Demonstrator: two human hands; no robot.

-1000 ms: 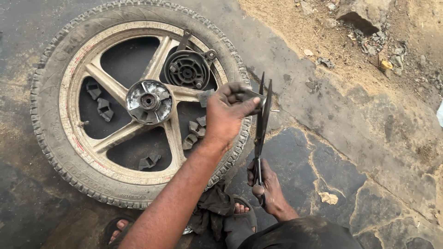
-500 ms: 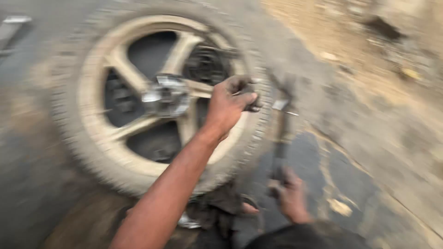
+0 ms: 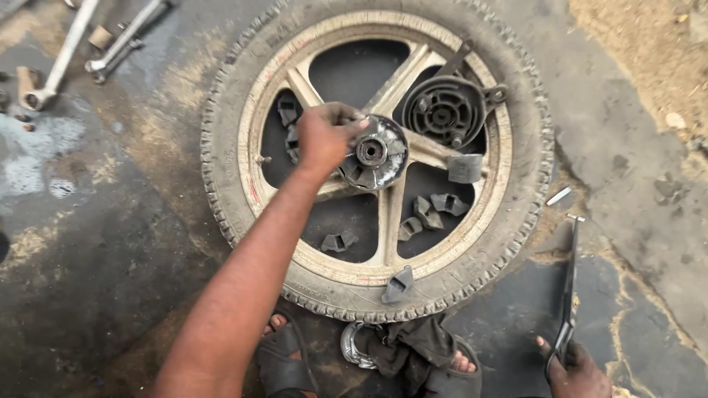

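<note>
Reaching across the middle of the frame, my left hand (image 3: 324,136) is curled with its fingertips on the left edge of the round metal hub (image 3: 375,152) at the centre of the motorcycle wheel (image 3: 380,158), which lies flat on the stained concrete floor (image 3: 96,243). The hub sits just right of my knuckles, touching them, so this hand is by far the nearer one; I cannot tell whether the fingers truly grip it or only press on its rim. My right hand (image 3: 579,372) is low in the bottom right corner, well apart from the wheel, closed around the handles of a long pair of pliers (image 3: 569,291) whose long axis runs almost straight up the frame, tip resting on the floor beside the tyre. The hub looks shiny but grimy, a disc with a dark bore in the middle and lobed cut-outs. The rim is a dusty cream five-spoke casting inside a knobbly black tyre. A black ribbed drum part (image 3: 442,112) rests on the upper right spoke, and small rubber damper blocks (image 3: 431,210) lie scattered between the spokes. Wrenches (image 3: 118,40) lie at the upper left.
</note>
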